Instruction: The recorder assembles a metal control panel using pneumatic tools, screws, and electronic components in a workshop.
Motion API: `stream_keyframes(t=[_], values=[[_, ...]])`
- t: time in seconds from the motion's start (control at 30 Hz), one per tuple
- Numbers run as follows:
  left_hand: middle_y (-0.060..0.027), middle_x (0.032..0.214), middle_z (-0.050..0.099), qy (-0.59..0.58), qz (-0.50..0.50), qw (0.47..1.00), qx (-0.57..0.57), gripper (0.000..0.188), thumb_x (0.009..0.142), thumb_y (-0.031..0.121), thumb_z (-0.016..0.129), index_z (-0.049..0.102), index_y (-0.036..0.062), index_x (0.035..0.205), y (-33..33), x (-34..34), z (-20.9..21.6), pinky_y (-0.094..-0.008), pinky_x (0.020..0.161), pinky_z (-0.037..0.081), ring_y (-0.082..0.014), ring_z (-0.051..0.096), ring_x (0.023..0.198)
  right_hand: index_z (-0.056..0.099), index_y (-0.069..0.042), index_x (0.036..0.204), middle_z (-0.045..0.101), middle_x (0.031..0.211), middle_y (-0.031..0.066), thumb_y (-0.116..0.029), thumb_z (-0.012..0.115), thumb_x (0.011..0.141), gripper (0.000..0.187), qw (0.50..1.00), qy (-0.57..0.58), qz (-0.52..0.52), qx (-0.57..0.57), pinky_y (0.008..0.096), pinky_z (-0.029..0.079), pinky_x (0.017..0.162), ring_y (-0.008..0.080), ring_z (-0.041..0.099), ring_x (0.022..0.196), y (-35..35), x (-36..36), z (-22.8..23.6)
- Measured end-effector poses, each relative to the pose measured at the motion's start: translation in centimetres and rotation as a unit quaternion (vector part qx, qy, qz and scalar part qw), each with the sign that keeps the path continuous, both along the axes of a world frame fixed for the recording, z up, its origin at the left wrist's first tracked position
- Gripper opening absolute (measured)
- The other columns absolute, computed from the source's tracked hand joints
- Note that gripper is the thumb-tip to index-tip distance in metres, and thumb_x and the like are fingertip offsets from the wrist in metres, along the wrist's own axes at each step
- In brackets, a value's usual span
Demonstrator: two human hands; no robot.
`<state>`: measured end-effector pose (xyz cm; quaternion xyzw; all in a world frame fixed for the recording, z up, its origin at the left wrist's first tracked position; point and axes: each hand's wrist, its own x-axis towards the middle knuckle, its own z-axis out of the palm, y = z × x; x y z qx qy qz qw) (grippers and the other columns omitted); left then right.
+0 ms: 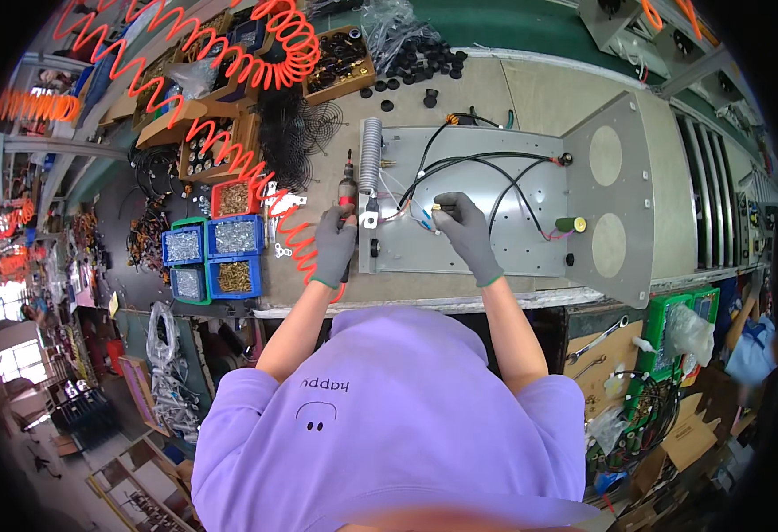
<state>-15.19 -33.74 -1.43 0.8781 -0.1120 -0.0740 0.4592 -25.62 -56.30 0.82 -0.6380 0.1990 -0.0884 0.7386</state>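
Note:
My left hand (334, 244), in a grey glove, is closed round the lower end of an air screwdriver (347, 188), whose bit points away from me. It is just left of an open grey sheet-metal housing (460, 253). Over the housing, my right hand (467, 238), also gloved, pinches a small brass-coloured piece (439, 207) in its fingertips; its exact kind is too small to tell. Thin white and blue wires end beside those fingers. A ribbed grey coil tube (370, 155) stands along the housing's left edge. Black cables (469, 160) arch across its floor, near a green cylindrical part (571, 224).
Blue bins (234, 277) and a red bin (235, 199) of small hardware stand to the left. Coiled orange air hoses (229, 151) hang across the bench. Black wire guards (296, 133) and loose black caps (429, 58) lie farther back. The housing's tall panel (619, 191) rises at right.

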Motion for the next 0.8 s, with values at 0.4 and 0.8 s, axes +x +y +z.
stream_keyframes(t=[0.4,0.8], values=[[-0.016,0.096,0.057,-0.033,0.001,0.999,-0.011,0.024,0.078,0.005,0.058,0.059,0.0023,0.102,0.5,-1.2,-3.5,-0.0367,0.078,0.047,-0.0295,0.059,0.088,0.061,0.002,0.104,0.064,0.087,0.0078,-0.012,0.058,0.087,0.023,0.992,-0.087,-0.072,-0.051,0.0258,0.051,0.071,0.0129,0.062,0.077,0.9,11.7,-4.4],[-0.017,0.097,0.056,-0.054,-0.027,0.997,0.045,0.026,0.081,0.006,0.054,0.056,0.0015,0.107,0.8,1.0,-4.0,-0.0389,0.078,0.046,-0.033,0.058,0.085,0.056,0.0,0.116,0.063,0.101,0.0081,-0.019,0.055,0.091,0.031,0.913,0.0,0.054,0.405,0.0348,0.052,0.082,0.0185,0.061,0.086,0.2,12.5,-7.7]])
